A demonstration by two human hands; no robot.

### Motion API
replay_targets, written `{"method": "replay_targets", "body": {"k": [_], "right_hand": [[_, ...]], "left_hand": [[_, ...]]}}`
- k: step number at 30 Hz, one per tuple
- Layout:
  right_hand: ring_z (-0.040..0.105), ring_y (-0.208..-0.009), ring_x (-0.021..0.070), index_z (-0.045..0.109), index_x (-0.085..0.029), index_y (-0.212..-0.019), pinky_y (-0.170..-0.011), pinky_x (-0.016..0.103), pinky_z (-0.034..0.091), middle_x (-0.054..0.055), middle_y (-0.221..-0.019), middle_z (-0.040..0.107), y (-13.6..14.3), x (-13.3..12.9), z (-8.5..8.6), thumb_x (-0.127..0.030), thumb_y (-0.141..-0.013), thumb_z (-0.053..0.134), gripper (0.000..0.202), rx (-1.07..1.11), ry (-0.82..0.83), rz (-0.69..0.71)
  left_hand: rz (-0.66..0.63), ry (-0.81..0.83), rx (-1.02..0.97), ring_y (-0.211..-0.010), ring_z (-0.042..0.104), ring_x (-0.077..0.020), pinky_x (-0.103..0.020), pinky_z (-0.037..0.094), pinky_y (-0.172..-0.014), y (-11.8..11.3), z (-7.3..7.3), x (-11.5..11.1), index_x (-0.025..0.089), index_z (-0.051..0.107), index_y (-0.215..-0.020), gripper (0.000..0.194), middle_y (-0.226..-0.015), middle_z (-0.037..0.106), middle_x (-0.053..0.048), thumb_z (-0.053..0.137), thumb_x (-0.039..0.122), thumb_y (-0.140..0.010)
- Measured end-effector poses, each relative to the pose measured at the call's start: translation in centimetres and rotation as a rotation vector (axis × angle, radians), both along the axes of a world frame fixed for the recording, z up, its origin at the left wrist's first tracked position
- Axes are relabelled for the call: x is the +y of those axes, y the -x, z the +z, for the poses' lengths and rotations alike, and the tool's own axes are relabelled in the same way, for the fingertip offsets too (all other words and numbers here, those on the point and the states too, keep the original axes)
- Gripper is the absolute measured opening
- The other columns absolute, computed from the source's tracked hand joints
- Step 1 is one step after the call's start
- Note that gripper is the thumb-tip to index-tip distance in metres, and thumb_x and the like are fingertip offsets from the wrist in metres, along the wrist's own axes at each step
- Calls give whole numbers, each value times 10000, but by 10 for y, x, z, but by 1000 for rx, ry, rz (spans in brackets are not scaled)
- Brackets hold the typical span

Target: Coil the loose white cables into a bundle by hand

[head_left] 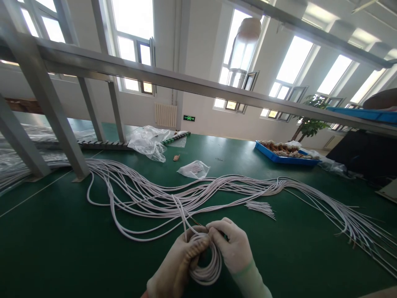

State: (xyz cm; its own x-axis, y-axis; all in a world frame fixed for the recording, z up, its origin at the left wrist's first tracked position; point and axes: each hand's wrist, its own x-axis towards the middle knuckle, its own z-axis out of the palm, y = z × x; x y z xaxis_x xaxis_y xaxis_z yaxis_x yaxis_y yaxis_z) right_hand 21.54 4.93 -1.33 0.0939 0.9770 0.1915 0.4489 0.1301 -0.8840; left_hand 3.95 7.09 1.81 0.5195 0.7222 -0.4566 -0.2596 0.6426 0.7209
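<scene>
Coil of white cable [205, 278] is clamped in the gloved left hand [178, 263], right over the green counter [294, 256]. Fingertips of the right hand [234, 245] are pinched together at the coil's top edge, but what's between them can't really be made out. A long cable bundle [203, 193] is stretched out just behind.

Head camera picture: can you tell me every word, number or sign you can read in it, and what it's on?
Green sign on the wall: a picture of a running figure and an arrow pointing right; the writing beside them is too small to read.
Coiled cable in the hands: no writing I can make out.
No word or number can be read anywhere else.
</scene>
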Motion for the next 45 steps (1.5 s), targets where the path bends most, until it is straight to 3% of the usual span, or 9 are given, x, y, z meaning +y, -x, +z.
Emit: {"method": "replay_targets", "body": {"k": [5, 11, 15, 18, 20, 24, 32, 38, 45], "right_hand": [[713, -842, 249, 747, -212, -998, -775, 395, 619, 67, -917, 716, 2, 3, -1, -253, -938, 599, 165, 18, -1, -32], [676, -767, 240, 699, -215, -1208, -703, 411, 610, 76, -997, 714, -5, 4, 4, -361, -921, 639, 327, 179, 97, -17], [648, -841, 241, 708, -192, -1185, -745, 395, 579, 95, -1031, 688, -26, 6, 5, -456, -893, 683, 395, 511, 30, 55], [631, -832, 213, 709, -231, -1139, -750, 364, 563, 53, -972, 655, -51, 10, 3, -581, -900, 639, 429, 688, -16, -86], [604, -731, 189, 729, -229, -1065, -674, 328, 537, 23, -847, 639, -61, 10, 2, -560, -865, 713, 387, 622, 35, -136], [597, -661, 190, 764, -182, -902, -615, 323, 508, 32, -768, 654, -49, 0, 0, -354, -877, 746, 175, 391, 175, 112], [630, -761, 170, 772, -285, -1037, -655, 279, 535, 21, -912, 631, -26, -14, 1, -191, -941, 669, 169, -49, -321, 257], [630, -817, 204, 728, -241, -1119, -686, 317, 546, 63, -965, 630, -38, -9, 5, -305, -1014, 580, 192, -303, -288, 365], [529, -790, 214, 613, -211, -840, -605, 298, 402, 80, -974, 646, -37, -3, 16, -220, -886, 609, 47, -915, -375, 383]], "left_hand": [[-6, 69, -46, -1156, 676, -343, -455, 458, -1092, -3, -2, 1, 150, 582, -1221, 727, -1097, 747, -99, 945, 383, -635], [-25, 49, 16, -1097, 674, -331, -435, 501, -964, 2, 1, 0, 133, 591, -1237, 616, -1029, 729, -93, 865, 375, -741], [-75, 51, -23, -929, 683, -274, -411, 504, -881, 3, -2, -2, 138, 554, -1251, 620, -998, 698, -71, 853, 353, -752], [-79, 27, -36, -837, 670, -240, -401, 496, -860, 3, -5, -2, 146, 530, -1259, 606, -965, 678, -51, 838, 344, -776], [-57, 32, -38, -849, 671, -239, -396, 493, -881, 4, -6, -1, 143, 537, -1249, 596, -971, 672, -46, 838, 335, -772], [-77, 20, -88, -840, 675, -237, -391, 501, -870, 5, -9, 1, 124, 532, -1267, 565, -1009, 678, -64, 799, 323, -810], [-139, -21, -81, -986, 690, -280, -435, 494, -977, 8, -16, 3, 130, 565, -1303, 527, -1064, 710, -105, 728, 387, -872], [-213, -60, 121, -1039, 681, -304, -446, 475, -1003, 13, -7, 4, 162, 679, -1164, 387, -1026, 743, -95, 760, 331, -826], [-248, -71, 99, -1044, 694, -334, -502, 485, -1006, 14, -10, 8, 106, 643, -1212, 482, -1130, 739, -149, 806, 299, -803]]}}
